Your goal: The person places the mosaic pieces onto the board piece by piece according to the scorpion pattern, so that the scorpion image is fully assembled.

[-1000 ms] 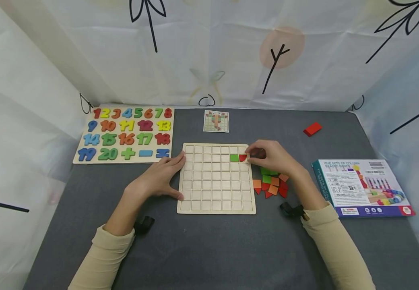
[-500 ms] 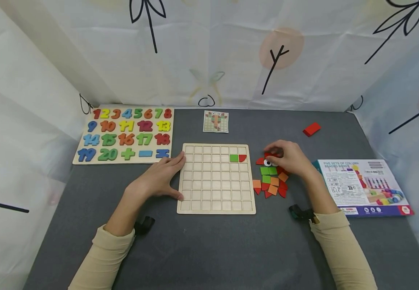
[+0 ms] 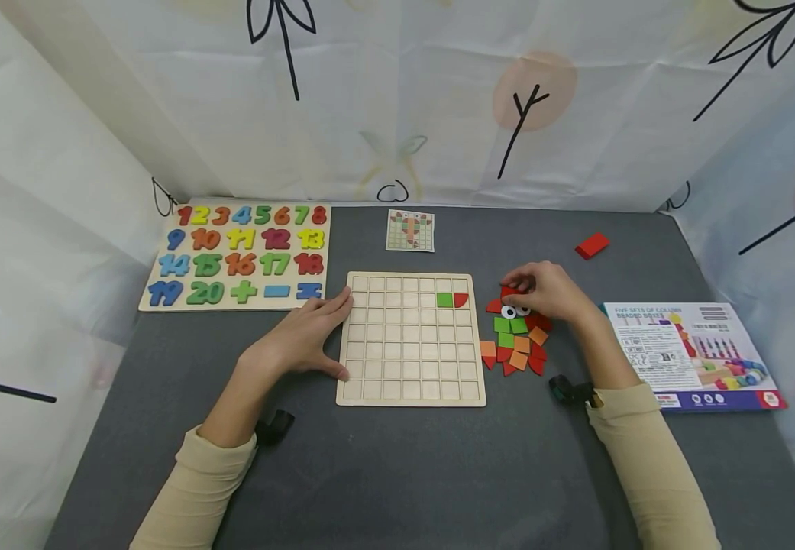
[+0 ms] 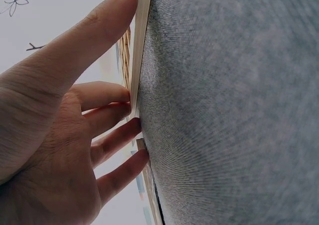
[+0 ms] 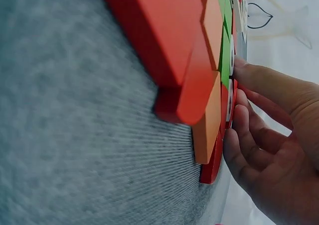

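Note:
In the head view, a pale wooden grid board lies at mid-table, holding a green square tile and a red quarter-round tile in neighbouring cells near its upper right. My left hand rests against the board's left edge, thumb and fingers spread and fairly straight. To the right of the board, my right hand is at the top of a tile pile, thumb and fingertips pinching a red tile. Two round eye tiles lie just below. Green, orange and red tiles fill the pile.
A number puzzle board stands at the back left. A small pattern card lies behind the grid board. At the right are a red block and a printed box. Patterned curtains border the table.
My right hand has left the red quarter-round tile in its cell and moved right to the pile, then shifted slightly at its top. My left hand has stayed at the board's edge.

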The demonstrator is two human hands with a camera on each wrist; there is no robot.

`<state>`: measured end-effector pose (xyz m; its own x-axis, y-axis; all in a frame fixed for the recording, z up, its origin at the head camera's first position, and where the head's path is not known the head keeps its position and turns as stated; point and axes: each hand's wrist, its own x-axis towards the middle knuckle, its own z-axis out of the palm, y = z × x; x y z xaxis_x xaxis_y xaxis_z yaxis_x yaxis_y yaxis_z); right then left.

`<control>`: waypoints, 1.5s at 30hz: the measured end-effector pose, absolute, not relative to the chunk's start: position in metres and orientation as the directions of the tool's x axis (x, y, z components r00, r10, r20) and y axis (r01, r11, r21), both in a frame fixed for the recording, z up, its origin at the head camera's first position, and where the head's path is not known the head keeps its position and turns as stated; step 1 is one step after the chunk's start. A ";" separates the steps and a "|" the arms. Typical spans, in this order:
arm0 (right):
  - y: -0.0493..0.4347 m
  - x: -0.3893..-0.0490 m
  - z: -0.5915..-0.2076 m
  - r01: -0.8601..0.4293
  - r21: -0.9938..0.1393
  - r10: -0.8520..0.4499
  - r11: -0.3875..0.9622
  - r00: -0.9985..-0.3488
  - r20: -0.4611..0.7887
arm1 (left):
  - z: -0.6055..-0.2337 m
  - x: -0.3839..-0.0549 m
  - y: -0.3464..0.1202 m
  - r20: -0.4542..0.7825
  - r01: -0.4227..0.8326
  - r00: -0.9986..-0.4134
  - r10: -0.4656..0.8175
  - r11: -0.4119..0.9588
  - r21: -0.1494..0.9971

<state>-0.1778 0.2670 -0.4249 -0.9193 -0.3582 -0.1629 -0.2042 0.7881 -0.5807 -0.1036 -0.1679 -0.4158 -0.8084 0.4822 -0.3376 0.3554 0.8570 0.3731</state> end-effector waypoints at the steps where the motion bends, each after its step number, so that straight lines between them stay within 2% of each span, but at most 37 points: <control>1: 0.267 -0.179 -0.425 -0.206 -0.580 -0.361 0.788 -0.918 -0.165 | -0.416 -0.103 -0.168 -0.335 0.357 -0.809 0.483 0.857 0.373; 20: 0.265 -0.183 -0.427 -0.261 -0.545 -0.386 0.797 -0.914 -0.127 | -0.415 -0.104 -0.171 -0.340 0.354 -0.810 0.478 0.860 0.367; 36: 0.251 -0.172 -0.416 -0.203 -0.630 -0.314 0.750 -0.947 -0.070 | -0.416 -0.104 -0.169 -0.347 0.348 -0.810 0.473 0.864 0.363; 45: 0.240 -0.173 -0.418 -0.268 -0.645 -0.361 0.715 -0.933 -0.012 | -0.417 -0.104 -0.168 -0.351 0.346 -0.810 0.470 0.866 0.362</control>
